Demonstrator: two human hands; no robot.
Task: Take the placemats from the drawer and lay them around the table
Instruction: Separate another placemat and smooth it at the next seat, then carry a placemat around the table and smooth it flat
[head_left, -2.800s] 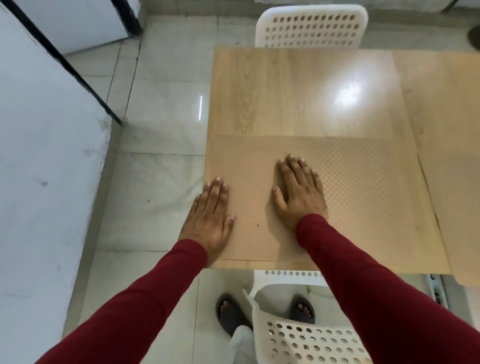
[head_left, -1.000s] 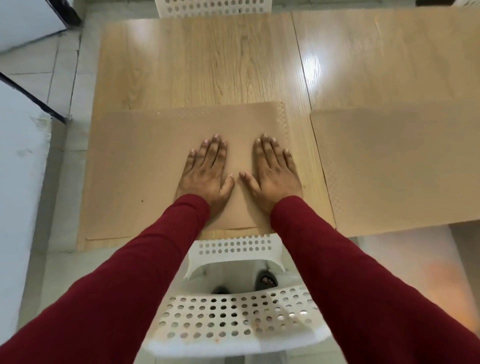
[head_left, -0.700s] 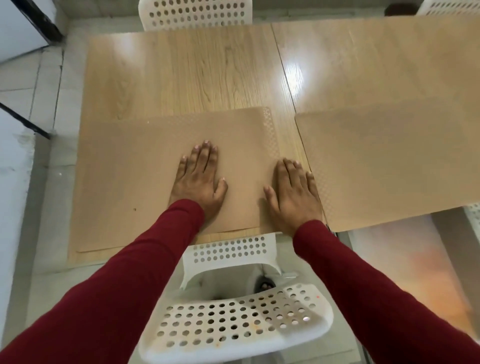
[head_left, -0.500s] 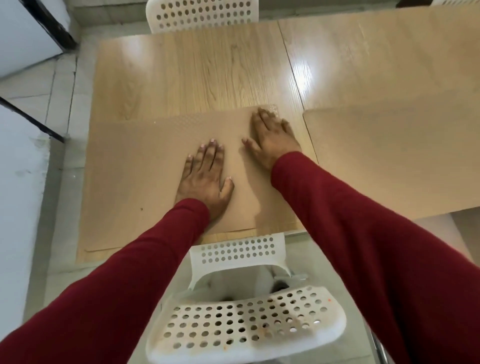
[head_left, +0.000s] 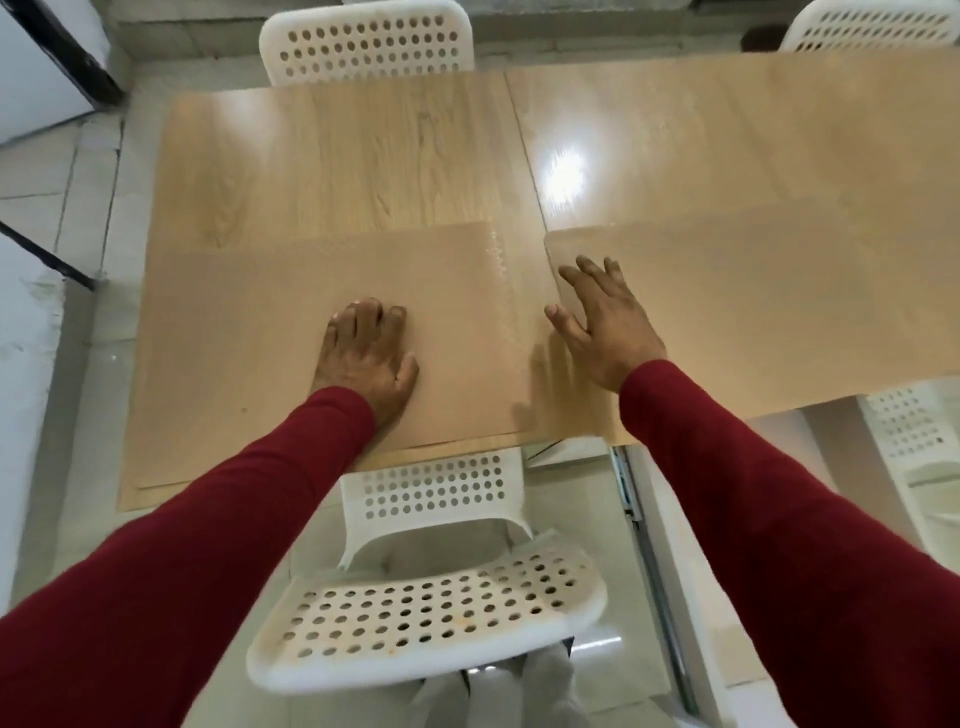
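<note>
Two tan placemats lie flat along the near edge of the wooden table (head_left: 363, 156). The left placemat (head_left: 234, 338) carries my left hand (head_left: 366, 358), which rests palm down on it with the fingers bent at the tips. The right placemat (head_left: 753, 301) lies beside it across a narrow gap. My right hand (head_left: 602, 317) hovers with fingers spread over that gap and the right placemat's left edge, blurred by motion. Neither hand holds anything.
A white perforated chair (head_left: 431, 608) stands tucked at the near edge between my arms. Another white chair (head_left: 366, 41) stands at the far side, a third (head_left: 872, 26) at the far right. A white wall (head_left: 26, 415) runs along the left over tiled floor.
My right hand has left the left placemat's top right corner and moved right and nearer, to the right placemat's edge. My left hand stays on the left placemat, fingers now curled.
</note>
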